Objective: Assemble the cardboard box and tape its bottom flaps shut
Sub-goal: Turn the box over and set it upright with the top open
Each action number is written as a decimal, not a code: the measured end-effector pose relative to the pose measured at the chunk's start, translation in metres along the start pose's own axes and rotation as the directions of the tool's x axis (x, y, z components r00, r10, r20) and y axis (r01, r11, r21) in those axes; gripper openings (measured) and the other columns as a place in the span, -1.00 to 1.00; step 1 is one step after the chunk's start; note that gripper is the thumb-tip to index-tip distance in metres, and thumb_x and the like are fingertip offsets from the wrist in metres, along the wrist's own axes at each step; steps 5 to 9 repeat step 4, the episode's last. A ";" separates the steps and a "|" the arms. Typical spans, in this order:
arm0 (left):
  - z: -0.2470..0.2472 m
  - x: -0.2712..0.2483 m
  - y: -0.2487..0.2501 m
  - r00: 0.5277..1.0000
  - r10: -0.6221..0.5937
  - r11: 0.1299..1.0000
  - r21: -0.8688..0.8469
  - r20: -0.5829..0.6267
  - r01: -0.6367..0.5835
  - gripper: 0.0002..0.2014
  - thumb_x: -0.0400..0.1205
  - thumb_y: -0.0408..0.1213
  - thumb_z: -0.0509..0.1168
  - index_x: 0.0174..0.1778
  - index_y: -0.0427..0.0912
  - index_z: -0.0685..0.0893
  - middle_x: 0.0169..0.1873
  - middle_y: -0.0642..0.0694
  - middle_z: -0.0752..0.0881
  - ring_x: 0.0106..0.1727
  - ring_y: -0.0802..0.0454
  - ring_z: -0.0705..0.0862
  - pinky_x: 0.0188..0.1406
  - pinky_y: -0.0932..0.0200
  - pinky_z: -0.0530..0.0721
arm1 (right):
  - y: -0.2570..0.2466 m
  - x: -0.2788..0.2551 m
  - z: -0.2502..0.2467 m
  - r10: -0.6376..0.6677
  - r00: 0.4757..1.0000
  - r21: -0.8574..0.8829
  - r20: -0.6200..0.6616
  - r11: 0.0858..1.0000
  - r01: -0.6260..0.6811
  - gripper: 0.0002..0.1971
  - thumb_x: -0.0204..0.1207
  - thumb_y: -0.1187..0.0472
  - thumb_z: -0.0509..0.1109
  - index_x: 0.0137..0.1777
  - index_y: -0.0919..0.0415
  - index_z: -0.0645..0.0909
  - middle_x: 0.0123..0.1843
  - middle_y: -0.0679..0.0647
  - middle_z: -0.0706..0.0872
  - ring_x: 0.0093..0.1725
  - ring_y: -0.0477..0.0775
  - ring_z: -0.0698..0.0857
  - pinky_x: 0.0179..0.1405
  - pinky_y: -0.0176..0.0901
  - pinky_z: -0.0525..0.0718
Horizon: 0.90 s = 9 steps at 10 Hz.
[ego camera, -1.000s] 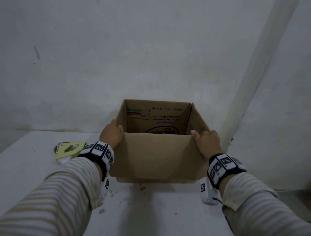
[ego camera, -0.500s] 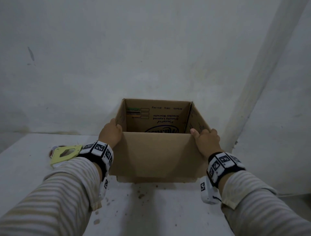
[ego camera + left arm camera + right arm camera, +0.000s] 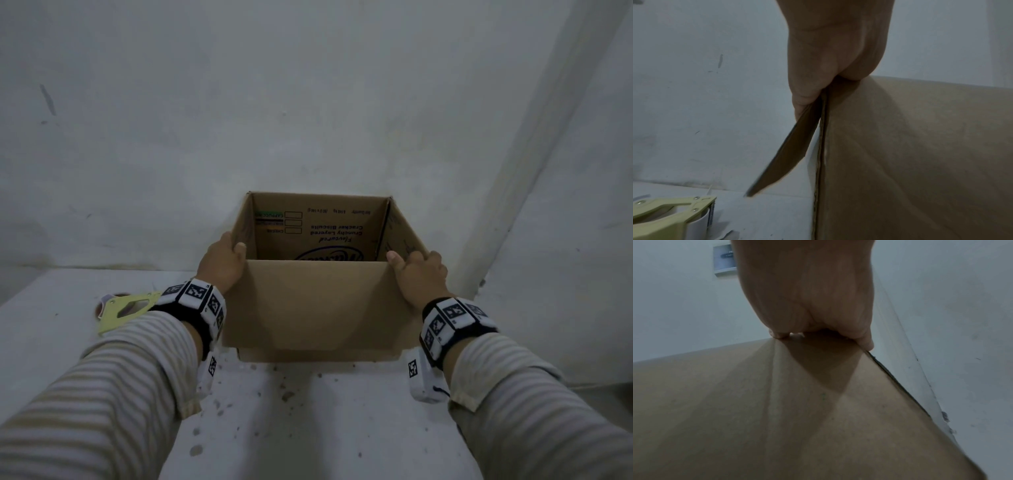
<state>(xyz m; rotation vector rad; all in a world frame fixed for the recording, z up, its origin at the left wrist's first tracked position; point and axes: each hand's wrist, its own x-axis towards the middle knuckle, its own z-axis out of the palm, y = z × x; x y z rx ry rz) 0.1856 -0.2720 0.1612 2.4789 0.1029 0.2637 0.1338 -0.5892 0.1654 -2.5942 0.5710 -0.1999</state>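
head looks down; wrists close, sharing the cardboard box (image 3: 318, 301)

Wall (image 3: 308, 102) blocks behind box (image 3: 318, 301), tape dispenser (image 3: 126, 310) sits on counter (image 3: 325, 428) just left; near counter open.

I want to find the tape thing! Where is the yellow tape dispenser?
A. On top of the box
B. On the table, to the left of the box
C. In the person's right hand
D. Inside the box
B: the yellow tape dispenser lies on the table left of the cardboard box, beyond the left hand; both hands, including the right hand, grip the box's corners instead.
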 end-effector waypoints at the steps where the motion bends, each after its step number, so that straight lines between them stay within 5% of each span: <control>1: -0.002 -0.008 -0.001 0.999 -0.012 0.999 0.050 -0.046 0.015 -0.52 0.73 0.00 -0.01 0.35 -0.33 0.43 0.29 -0.42 0.56 0.27 -0.38 0.56 0.14 -0.10 0.52 | -0.005 -0.010 -0.001 0.021 0.999 -0.141 -0.033 0.990 -0.025 -0.33 0.65 -0.27 -0.14 0.52 0.20 0.32 0.62 0.34 0.17 0.59 0.40 0.17 0.57 0.35 0.15; 2: -0.006 -0.023 -0.001 0.994 0.002 0.996 0.094 -0.111 0.008 -0.41 0.69 0.11 0.02 0.45 -0.31 0.40 0.38 -0.37 0.53 0.38 -0.34 0.50 0.31 -0.18 0.48 | -0.012 -0.025 0.002 -0.019 0.996 -0.156 -0.087 0.988 0.005 -0.45 0.70 -0.13 -0.11 0.46 0.24 0.37 0.60 0.36 0.23 0.59 0.40 0.16 0.57 0.34 0.13; 4: -0.017 -0.055 -0.009 0.984 0.055 0.998 0.051 -0.170 -0.047 -0.47 0.69 -0.05 0.14 0.50 -0.32 0.35 0.47 -0.36 0.42 0.49 -0.30 0.36 0.44 -0.16 0.36 | -0.011 -0.047 0.004 -0.215 0.959 -0.088 -0.185 0.976 0.202 -0.56 0.66 0.10 0.10 0.48 0.27 0.34 0.61 0.33 0.26 0.61 0.35 0.19 0.62 0.19 0.16; 9: -0.017 -0.055 -0.009 0.984 0.055 0.998 0.051 -0.170 -0.047 -0.47 0.69 -0.05 0.14 0.50 -0.32 0.35 0.47 -0.36 0.42 0.49 -0.30 0.36 0.44 -0.16 0.36 | -0.011 -0.047 0.004 -0.215 0.959 -0.088 -0.185 0.976 0.202 -0.56 0.66 0.10 0.10 0.48 0.27 0.34 0.61 0.33 0.26 0.61 0.35 0.19 0.62 0.19 0.16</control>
